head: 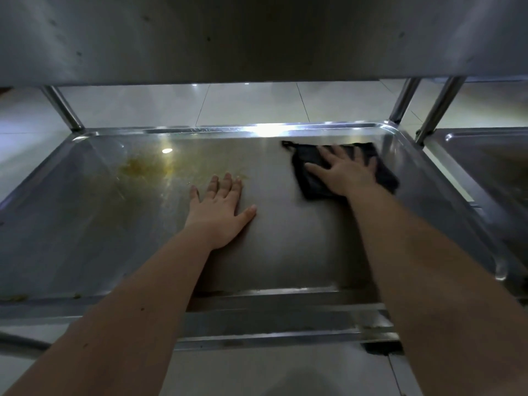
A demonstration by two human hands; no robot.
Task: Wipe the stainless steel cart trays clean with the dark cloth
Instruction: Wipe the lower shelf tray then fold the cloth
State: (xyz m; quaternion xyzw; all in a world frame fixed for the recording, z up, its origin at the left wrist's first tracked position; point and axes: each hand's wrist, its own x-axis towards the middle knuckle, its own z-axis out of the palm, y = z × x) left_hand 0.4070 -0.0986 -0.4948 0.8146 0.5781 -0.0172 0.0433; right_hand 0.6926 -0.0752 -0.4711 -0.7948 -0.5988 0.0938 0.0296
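Observation:
A stainless steel cart tray (pixel 71 224) fills the middle of the view, with a yellowish smear (pixel 143 167) on its far left part. My right hand (pixel 343 172) lies flat with spread fingers on the dark cloth (pixel 311 184), pressing it onto the tray's far right corner. My left hand (pixel 220 212) rests palm down on the bare tray floor at the centre, fingers apart, holding nothing. The cloth's right edge looks blurred.
The underside of an upper shelf (pixel 257 38) hangs low over the tray. Steel posts stand at the far left (pixel 63 110) and far right (pixel 405 98). A second cart's tray (pixel 485 155) sits at the right. Pale floor tiles (pixel 243 104) lie beyond.

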